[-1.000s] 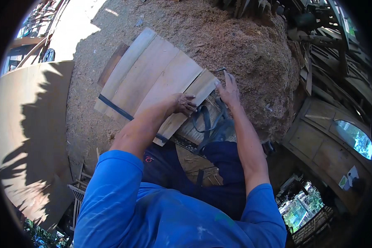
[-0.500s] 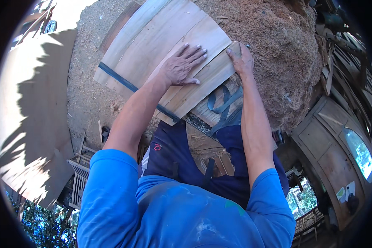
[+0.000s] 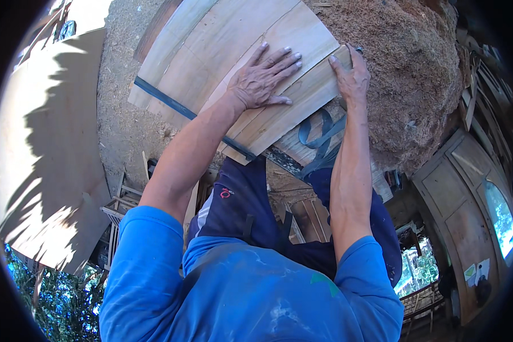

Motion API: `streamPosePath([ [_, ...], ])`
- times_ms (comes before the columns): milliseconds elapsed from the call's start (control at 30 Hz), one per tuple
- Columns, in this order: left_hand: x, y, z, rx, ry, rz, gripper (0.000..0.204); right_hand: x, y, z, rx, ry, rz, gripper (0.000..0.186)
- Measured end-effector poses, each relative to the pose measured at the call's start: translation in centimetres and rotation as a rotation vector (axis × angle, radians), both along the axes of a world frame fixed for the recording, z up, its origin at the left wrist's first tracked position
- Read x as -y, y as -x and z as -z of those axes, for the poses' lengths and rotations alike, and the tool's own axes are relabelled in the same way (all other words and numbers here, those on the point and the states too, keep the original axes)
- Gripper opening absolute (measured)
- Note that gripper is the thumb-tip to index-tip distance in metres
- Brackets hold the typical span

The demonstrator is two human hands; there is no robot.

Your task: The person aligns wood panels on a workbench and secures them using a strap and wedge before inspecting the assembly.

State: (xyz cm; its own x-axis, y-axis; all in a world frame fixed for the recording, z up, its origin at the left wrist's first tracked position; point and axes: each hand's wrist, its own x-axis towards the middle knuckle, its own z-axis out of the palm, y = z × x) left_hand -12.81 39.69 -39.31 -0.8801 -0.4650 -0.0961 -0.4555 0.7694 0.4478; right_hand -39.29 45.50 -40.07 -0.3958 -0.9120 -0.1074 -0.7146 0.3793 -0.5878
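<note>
A panel of pale wooden boards laid edge to edge (image 3: 211,51) lies before me, with a dark rubber strap (image 3: 165,101) stretched across its near end. My left hand (image 3: 265,80) rests palm down on the panel, fingers spread. Along the right side runs a narrow edge board (image 3: 296,105). My right hand (image 3: 353,77) grips the far right corner of that board, thumb on top and fingers round the end. Below the right side hangs a loose dark strap (image 3: 325,137), looped over another piece of wood.
A large sawdust heap (image 3: 410,74) rises at the right. Left of me stands a big plywood sheet (image 3: 68,148) in patchy shade. A wooden door with an oval pane (image 3: 461,222) leans at the right, below stacked scrap boards (image 3: 490,108). A slatted wooden piece (image 3: 119,208) sits at lower left.
The view has shifted slightly, so the panel and both hands appear farther right and a little higher. Both hands keep about the same places on the wood.
</note>
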Motion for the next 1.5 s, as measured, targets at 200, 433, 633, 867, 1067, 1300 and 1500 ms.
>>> streamPosePath([
  [200, 0.2, 0.3, 0.2, -0.018, 0.000, -0.014, 0.090, 0.2, -0.1, 0.2, -0.024, 0.020, 0.002, 0.064],
  [433, -0.1, 0.1, 0.4, -0.027, 0.011, -0.018, 0.088, 0.0, -0.5, 0.4, -0.028, 0.001, 0.003, 0.065],
  [633, 0.1, 0.3, -0.3, 0.016, -0.005, -0.009, 0.088, 0.0, -0.3, -0.2, -0.048, -0.039, -0.039, 0.067],
  [867, 0.5, 0.1, -1.5, 0.085, -0.052, 0.016, 0.088, -0.1, 1.4, -0.8, 0.108, -0.148, -0.142, 0.067],
  [1067, 0.8, 0.8, -1.6, 0.036, -0.063, 0.018, 0.087, 0.4, 2.5, -1.6, 0.300, -0.242, -0.044, 0.065],
  [1300, 0.2, 0.5, -1.5, 0.030, -0.013, -0.002, 0.088, 1.1, 2.2, -2.2, 0.233, -0.298, -0.093, 0.062],
  [1500, -1.2, -0.4, -1.3, 0.056, 0.070, -0.144, 0.079, 1.4, 1.4, -3.8, 0.217, -0.379, -0.091, 0.061],
])
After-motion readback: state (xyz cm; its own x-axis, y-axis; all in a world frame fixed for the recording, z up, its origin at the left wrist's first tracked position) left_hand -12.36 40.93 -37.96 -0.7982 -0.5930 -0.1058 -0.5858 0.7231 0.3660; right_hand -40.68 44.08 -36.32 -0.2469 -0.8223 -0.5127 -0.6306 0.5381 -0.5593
